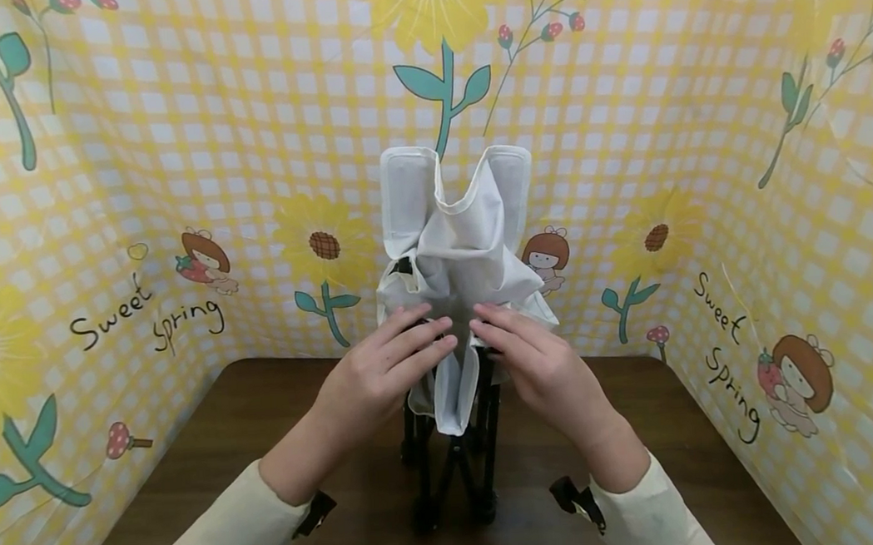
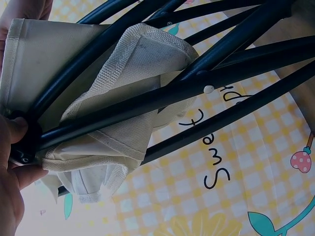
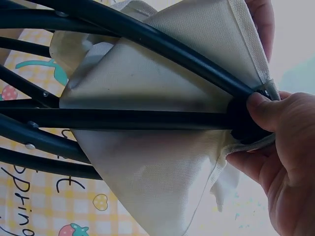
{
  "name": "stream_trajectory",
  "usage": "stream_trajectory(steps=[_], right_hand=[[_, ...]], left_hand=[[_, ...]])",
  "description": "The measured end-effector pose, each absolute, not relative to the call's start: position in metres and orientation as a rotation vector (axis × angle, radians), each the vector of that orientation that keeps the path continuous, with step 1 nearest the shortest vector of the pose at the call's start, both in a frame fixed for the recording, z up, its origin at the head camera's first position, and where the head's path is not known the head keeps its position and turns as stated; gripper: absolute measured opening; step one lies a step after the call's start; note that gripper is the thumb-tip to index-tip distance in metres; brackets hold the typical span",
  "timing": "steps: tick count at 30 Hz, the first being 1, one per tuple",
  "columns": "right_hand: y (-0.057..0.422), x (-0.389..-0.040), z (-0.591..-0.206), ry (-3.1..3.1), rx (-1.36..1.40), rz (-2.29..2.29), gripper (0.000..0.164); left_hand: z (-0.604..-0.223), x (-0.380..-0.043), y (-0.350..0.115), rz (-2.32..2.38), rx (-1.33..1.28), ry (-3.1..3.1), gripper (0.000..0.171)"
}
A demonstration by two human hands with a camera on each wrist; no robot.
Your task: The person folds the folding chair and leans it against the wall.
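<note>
- Centrally in the head view, a folding chair point(image 1: 473, 258) stands drawn narrow on the brown counter point(image 1: 290, 456); white fabric point(image 3: 152, 167) above, black legs point(image 1: 487, 436) below.
- Left hand point(image 1: 378, 364), left of centre: thumb and fingers pinching a black corner joint point(image 2: 30, 132).
- Right hand point(image 1: 543, 362), right of centre: likewise pinching the opposite joint point(image 3: 243, 123).
- Yellow checked cloth point(image 1: 248, 134) across upper frame, sunflowers printed.

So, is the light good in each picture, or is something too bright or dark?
Head view: fairly even light on the cloth, though the black frame blends into the dark tabletop; left wrist: dim, bluish; right wrist: washed-out white beyond the right hand.
</note>
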State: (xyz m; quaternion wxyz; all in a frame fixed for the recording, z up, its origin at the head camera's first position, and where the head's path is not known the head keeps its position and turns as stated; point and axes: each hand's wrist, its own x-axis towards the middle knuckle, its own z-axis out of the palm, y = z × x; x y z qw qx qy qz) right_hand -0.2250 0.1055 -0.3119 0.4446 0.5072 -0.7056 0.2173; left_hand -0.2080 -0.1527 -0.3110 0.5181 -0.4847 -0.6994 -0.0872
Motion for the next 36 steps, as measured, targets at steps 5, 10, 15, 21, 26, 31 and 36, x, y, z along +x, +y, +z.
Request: stream_trajectory(steps=[5,10,15,21,26,31,36], right_hand=[[0.1025,-0.2258,-0.3132,-1.734,1.231,0.554,0.037],[0.1009,-0.2275,-0.3129,-1.721,1.223,0.549,0.033],[0.0998,-0.2285,-0.3103,-1.730,1.232,0.554,0.032],[0.0977,-0.2299,-0.3097,-1.726,1.255,0.586,0.040],[0.0966,-0.2313,-0.3093,-1.716,1.276,0.609,0.043],[0.0954,-0.2329,-0.3082,-1.703,1.284,0.621,0.045],[0.0950,-0.2333,-0.3067,-1.727,1.287,0.639,0.049]], left_hand=[[-0.3111,-0.2098,-0.1521,-0.223,-1.164,-1.669,0.032],[-0.3106,-0.2106,-0.1505,-0.234,-1.156,-1.681,0.031],[-0.3086,-0.2115,-0.1487,-0.241,-1.153,-1.687,0.030],[-0.3091,-0.2123,-0.1481,-0.274,-1.159,-1.687,0.028],[-0.3101,-0.2144,-0.1474,-0.284,-1.160,-1.666,0.027],[-0.3108,-0.2173,-0.1457,-0.297,-1.163,-1.631,0.027],[-0.3108,-0.2168,-0.1433,-0.338,-1.151,-1.627,0.027]])
